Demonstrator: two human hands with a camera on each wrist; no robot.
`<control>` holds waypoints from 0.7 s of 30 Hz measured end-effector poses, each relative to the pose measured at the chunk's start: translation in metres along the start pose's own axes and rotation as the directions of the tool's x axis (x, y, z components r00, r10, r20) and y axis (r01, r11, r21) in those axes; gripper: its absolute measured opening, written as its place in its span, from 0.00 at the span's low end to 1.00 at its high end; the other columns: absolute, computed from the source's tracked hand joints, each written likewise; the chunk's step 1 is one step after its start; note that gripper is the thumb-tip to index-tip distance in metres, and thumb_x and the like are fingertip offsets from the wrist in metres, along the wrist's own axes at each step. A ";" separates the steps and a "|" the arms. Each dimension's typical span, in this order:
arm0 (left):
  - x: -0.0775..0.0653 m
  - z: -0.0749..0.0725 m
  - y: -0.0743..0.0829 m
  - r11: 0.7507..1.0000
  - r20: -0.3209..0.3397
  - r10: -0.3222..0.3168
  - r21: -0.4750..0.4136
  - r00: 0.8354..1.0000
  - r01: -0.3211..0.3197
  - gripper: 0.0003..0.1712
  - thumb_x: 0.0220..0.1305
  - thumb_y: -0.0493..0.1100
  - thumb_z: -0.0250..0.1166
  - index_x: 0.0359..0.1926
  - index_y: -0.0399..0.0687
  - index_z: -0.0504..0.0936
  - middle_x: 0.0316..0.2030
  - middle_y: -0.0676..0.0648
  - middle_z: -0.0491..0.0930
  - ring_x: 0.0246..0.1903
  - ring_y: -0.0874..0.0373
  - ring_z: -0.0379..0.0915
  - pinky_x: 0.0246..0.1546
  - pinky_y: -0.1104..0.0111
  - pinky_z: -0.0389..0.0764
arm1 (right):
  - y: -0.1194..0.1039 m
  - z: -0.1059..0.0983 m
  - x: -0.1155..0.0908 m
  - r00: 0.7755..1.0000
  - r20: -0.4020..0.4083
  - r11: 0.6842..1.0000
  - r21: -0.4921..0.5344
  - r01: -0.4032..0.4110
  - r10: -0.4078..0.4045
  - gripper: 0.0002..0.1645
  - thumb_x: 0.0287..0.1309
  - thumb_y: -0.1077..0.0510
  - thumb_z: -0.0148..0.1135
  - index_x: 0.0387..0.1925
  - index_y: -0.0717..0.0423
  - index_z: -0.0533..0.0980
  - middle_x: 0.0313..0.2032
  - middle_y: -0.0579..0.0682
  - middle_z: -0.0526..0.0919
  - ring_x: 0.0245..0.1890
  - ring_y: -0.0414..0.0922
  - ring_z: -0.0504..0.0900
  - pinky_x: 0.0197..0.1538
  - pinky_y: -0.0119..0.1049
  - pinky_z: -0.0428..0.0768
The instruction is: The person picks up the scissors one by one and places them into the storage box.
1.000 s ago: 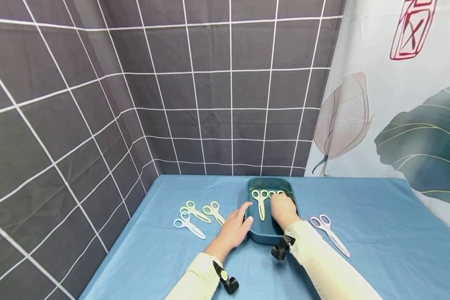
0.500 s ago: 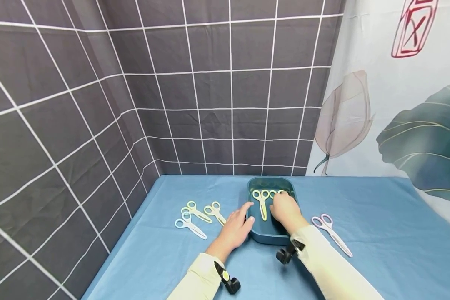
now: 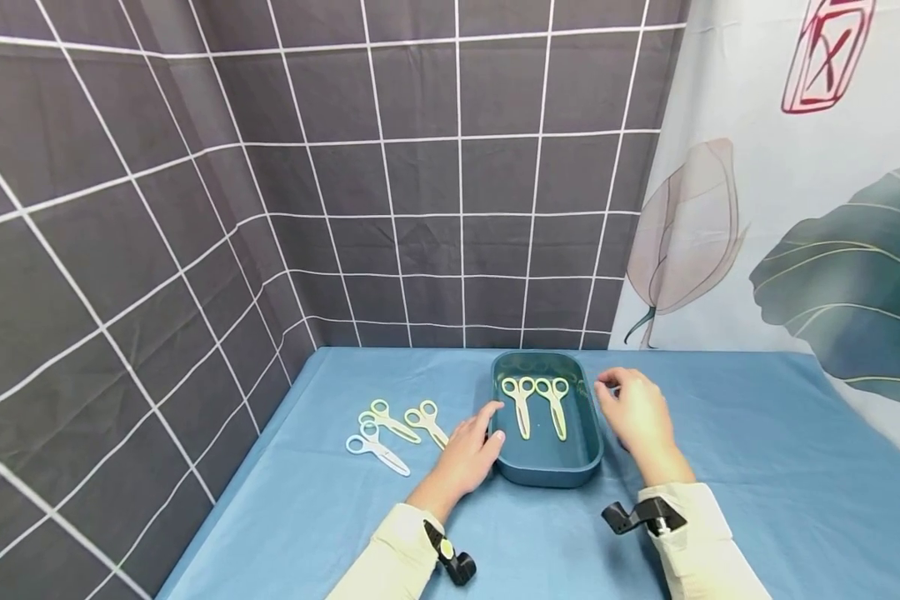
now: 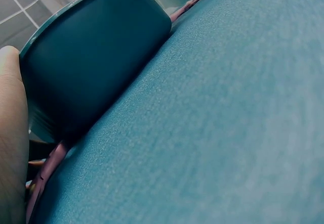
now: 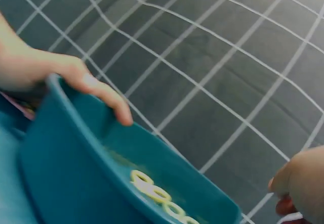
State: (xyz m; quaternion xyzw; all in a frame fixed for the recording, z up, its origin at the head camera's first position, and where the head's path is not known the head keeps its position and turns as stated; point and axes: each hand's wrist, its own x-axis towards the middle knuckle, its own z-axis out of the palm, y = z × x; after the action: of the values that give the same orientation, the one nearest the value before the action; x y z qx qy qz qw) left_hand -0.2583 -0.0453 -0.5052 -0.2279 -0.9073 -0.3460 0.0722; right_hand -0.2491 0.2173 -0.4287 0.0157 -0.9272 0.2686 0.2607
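The person's bare right grip has moved out of the deep teal rectangular tray with rounded corners to just beside its right wall; half a second ago it was inside. Its fingers are curled; whether they pinch anything cannot be told. It now covers the place where pink-and-white scissors lay. The bare left grip has stayed at the tray's left rim, thumb and fingers spread, the index finger reaching over the edge.

Two pale yellow-green scissors lie in the tray between the grips, handles away from the person: a left pair and a right pair, now uncovered. Three more lie left of the left grip on the blue cloth-covered surface: a yellow-green pair near the hand, a farther yellow-green pair, and a bluish-white pair whose handle overlaps the farther one's in the head view.
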 end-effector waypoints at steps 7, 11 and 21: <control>0.000 0.001 -0.003 1.000 0.009 -0.005 0.014 1.000 0.004 0.26 0.67 0.53 0.44 0.66 0.64 0.57 0.59 0.50 0.68 0.59 0.55 0.62 0.59 0.58 0.59 | 0.021 -0.017 -0.003 0.979 0.112 0.983 -0.092 -0.159 0.169 0.15 0.54 0.56 0.59 0.39 0.62 0.77 0.35 0.59 0.80 0.35 0.59 0.77 0.35 0.53 0.71; 0.000 0.001 -0.003 1.000 0.014 -0.004 0.010 1.000 0.004 0.26 0.67 0.53 0.44 0.66 0.65 0.57 0.59 0.50 0.68 0.59 0.55 0.62 0.59 0.58 0.59 | 0.031 -0.022 -0.007 0.933 0.251 0.961 -0.169 -0.220 0.257 0.15 0.52 0.54 0.60 0.35 0.64 0.77 0.35 0.63 0.80 0.35 0.62 0.76 0.35 0.54 0.72; -0.001 0.000 -0.003 1.000 0.015 -0.004 0.002 1.000 0.004 0.26 0.68 0.53 0.44 0.66 0.67 0.56 0.60 0.52 0.67 0.60 0.57 0.61 0.60 0.58 0.58 | 0.040 -0.027 -0.008 0.793 0.486 0.924 -0.290 -0.250 0.367 0.13 0.43 0.54 0.66 0.24 0.61 0.76 0.25 0.58 0.76 0.25 0.53 0.71 0.29 0.47 0.70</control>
State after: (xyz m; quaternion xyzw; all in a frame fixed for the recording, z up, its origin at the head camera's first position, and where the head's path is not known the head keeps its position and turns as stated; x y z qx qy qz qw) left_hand -0.2592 -0.0472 -0.5075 -0.2286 -0.9087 -0.3433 0.0648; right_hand -0.2364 0.2644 -0.4334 -0.0907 -0.9755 0.1930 -0.0535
